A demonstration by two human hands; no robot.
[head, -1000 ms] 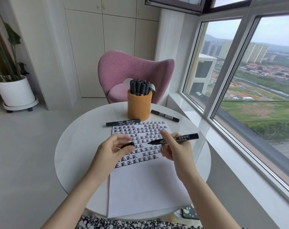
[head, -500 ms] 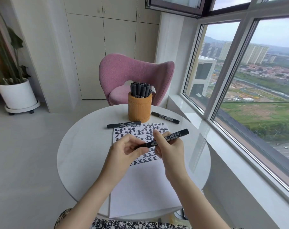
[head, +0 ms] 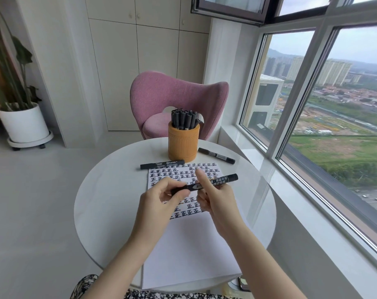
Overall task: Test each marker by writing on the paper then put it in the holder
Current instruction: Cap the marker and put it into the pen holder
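A black marker (head: 217,181) is held level above the paper (head: 189,240), between both hands. My right hand (head: 213,199) grips its barrel. My left hand (head: 159,201) pinches the cap end, which sits on the marker. The sheet's upper part is covered with rows of black written characters. Behind it stands the tan round holder (head: 183,143) with several black markers upright in it. Two more capped markers lie on the table: one (head: 162,164) at the paper's top left edge, one (head: 216,155) right of the holder.
The round white table (head: 101,203) stands beside a large window (head: 325,117) on the right. A pink chair (head: 179,100) faces me behind the table. A potted plant (head: 21,117) stands on the floor at the far left. A dark object (head: 243,284) peeks out below the table's near right edge.
The cap in my left hand and the marker in my right hand came together; the cap now sits on the marker tip. Both hands rose slightly above the paper.
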